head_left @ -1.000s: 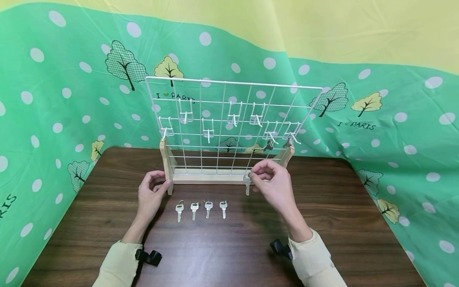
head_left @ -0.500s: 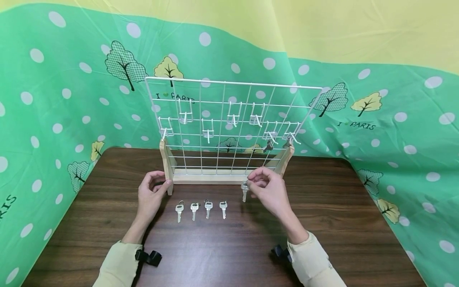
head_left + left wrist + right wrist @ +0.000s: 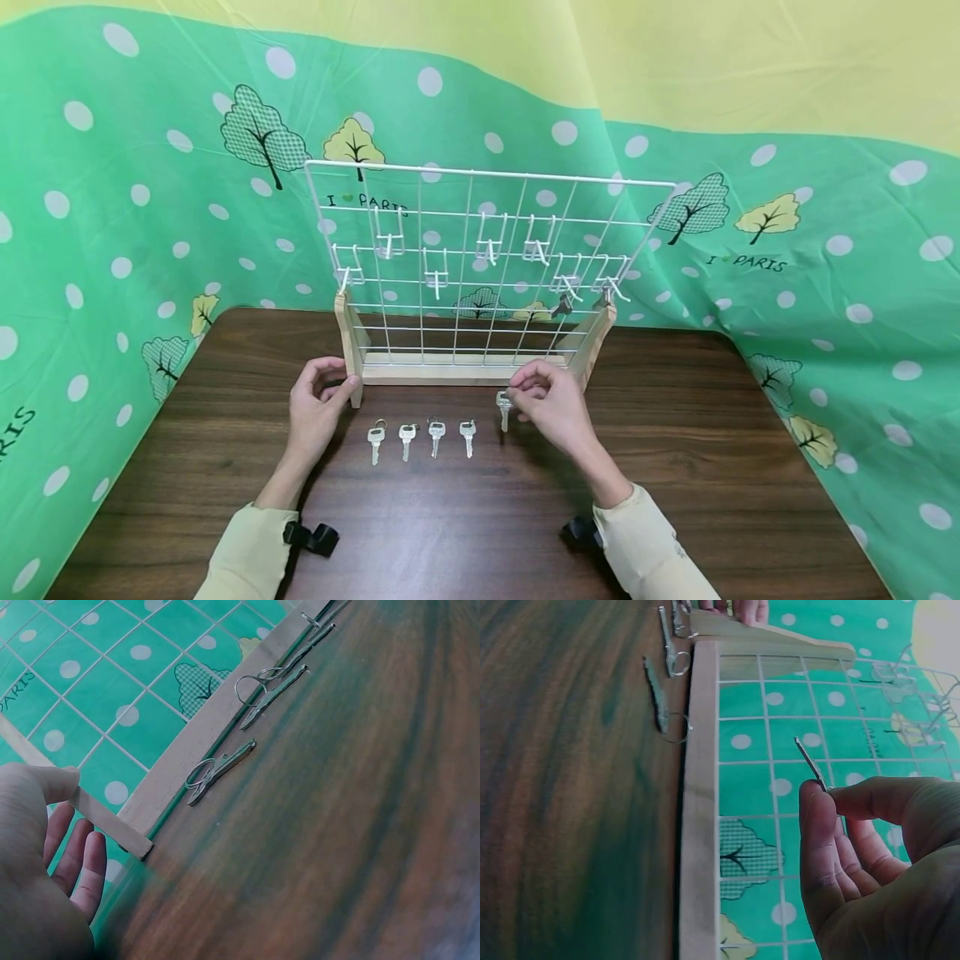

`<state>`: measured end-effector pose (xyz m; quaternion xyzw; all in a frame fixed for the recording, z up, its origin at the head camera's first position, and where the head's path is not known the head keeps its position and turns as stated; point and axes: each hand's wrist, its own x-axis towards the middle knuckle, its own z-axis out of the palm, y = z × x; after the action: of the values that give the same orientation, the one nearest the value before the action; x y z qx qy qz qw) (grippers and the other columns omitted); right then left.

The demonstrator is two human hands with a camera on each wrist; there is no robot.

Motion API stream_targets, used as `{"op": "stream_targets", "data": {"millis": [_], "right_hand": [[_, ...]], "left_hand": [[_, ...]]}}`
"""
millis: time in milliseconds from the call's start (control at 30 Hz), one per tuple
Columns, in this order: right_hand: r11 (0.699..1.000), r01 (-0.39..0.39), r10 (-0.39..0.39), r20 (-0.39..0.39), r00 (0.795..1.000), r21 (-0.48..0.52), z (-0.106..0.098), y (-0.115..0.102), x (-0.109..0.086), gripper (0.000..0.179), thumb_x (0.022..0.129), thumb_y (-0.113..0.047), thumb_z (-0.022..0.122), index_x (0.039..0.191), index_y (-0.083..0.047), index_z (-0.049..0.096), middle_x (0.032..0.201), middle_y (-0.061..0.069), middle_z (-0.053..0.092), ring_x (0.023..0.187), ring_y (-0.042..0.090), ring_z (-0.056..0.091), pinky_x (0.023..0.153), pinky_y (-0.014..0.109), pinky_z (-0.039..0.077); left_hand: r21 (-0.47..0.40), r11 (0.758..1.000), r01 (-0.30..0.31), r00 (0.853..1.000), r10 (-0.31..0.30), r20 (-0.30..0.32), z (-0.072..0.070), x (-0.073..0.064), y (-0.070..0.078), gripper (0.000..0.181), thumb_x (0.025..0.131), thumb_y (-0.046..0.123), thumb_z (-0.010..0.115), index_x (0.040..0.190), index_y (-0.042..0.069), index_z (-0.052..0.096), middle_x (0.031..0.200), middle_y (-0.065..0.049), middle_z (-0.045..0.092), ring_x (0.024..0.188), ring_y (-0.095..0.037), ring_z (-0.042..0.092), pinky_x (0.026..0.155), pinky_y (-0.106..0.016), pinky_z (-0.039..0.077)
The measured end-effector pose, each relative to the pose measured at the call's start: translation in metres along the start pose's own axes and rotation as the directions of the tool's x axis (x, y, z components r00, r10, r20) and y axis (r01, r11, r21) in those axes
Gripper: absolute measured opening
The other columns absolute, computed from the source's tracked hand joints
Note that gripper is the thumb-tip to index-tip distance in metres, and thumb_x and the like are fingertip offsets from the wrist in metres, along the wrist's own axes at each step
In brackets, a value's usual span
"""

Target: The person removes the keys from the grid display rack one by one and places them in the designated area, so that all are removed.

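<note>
My right hand pinches a silver key between thumb and forefinger, its blade pointing down just above the table; in the right wrist view the key shows edge-on. My left hand grips the left wooden leg of a white wire grid rack, thumb on the near side. The left wrist view shows the thumb against that leg. Several keys with small rings, one of them a key at the left end, lie in a row before the rack.
White hooks, such as one hook low on the grid, hang across the rack. Dark metal pieces hang at the two rightmost hooks. A brown wooden table lies beneath, with a green patterned cloth behind.
My right hand has moved left and toward me, lowering the key from in front of the rack's base to near the row of keys. My left hand has stayed in place.
</note>
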<state>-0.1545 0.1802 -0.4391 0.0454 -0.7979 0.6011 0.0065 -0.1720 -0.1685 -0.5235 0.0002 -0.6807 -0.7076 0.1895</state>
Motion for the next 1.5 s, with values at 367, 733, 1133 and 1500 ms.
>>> {"op": "stream_targets", "data": {"millis": [367, 733, 1133, 1500], "right_hand": [[0.998, -0.055, 0.056, 0.043, 0.998, -0.030, 0.005, 0.018, 0.002, 0.009, 0.095, 0.012, 0.074, 0.100, 0.006, 0.072, 0.087, 0.013, 0.072, 0.071, 0.017, 0.069, 0.061, 0.032, 0.066], [0.993, -0.091, 0.095, 0.064, 0.993, -0.073, 0.011, 0.033, 0.002, 0.010, 0.095, 0.012, 0.075, 0.097, 0.003, 0.073, 0.084, 0.010, 0.073, 0.071, 0.020, 0.071, 0.059, 0.031, 0.065], [0.991, -0.112, 0.118, 0.085, 0.989, -0.075, 0.015, 0.046, 0.004, 0.010, 0.092, 0.011, 0.077, 0.095, 0.002, 0.073, 0.082, 0.008, 0.074, 0.068, 0.014, 0.070, 0.057, 0.028, 0.064], [0.968, -0.037, 0.045, 0.024, 0.999, -0.249, 0.018, 0.052, 0.003, 0.016, 0.087, 0.008, 0.082, 0.086, -0.007, 0.076, 0.074, -0.002, 0.074, 0.064, 0.007, 0.066, 0.063, 0.018, 0.054]], "left_hand": [[0.002, 1.000, 0.000, 1.000, 0.000, -0.005, 0.000, 0.000, 0.000, 0.034, 0.097, -0.014, 0.076, 0.128, -0.015, 0.061, 0.111, 0.005, 0.070, 0.106, -0.011, 0.068, 0.084, -0.015, 0.059], [-0.002, 1.000, -0.005, 1.000, 0.005, -0.002, 0.000, 0.000, 0.000, 0.033, 0.098, -0.014, 0.075, 0.127, -0.016, 0.061, 0.111, 0.005, 0.069, 0.105, -0.010, 0.068, 0.085, -0.015, 0.059], [-0.014, 1.000, -0.011, 1.000, 0.011, -0.001, -0.001, 0.000, -0.002, 0.033, 0.097, -0.013, 0.076, 0.127, -0.015, 0.061, 0.111, 0.006, 0.071, 0.105, -0.010, 0.069, 0.084, -0.016, 0.059], [-0.013, 1.000, -0.011, 1.000, 0.011, 0.001, -0.001, 0.000, -0.002, 0.033, 0.097, -0.013, 0.076, 0.127, -0.015, 0.061, 0.111, 0.006, 0.070, 0.105, -0.010, 0.069, 0.084, -0.016, 0.059]]}}
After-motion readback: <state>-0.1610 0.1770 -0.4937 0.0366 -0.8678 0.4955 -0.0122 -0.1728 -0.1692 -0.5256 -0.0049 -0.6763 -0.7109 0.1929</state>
